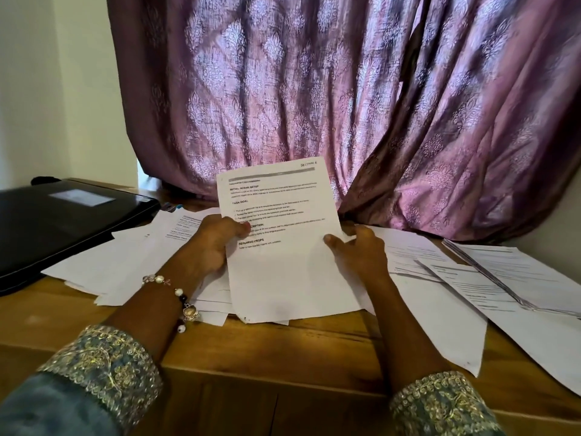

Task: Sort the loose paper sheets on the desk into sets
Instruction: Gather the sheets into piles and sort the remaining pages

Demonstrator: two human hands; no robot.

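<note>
Wooden tabletop (pixel 283 350) (purple curtain (pixel 345 89) behind) carries loose sheets (pixel 456 313); left hand (pixel 213 243) and right hand (pixel 361 253) both pinch 1 page (pixel 283 247) headed "TASK GOAL", "REQUIRED PROPS".

The wooden surface (pixel 283 350) carries a closed black laptop (pixel 63 221), with loose paper sheets (pixel 456 309) spread beside it to its right, overlapping one another.

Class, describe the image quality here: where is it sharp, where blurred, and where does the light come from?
Head view: headings on the held sheet are readable, its body text smeared; the curtain glows, lit from behind; the desk edge bows from wide-angle distortion.
</note>
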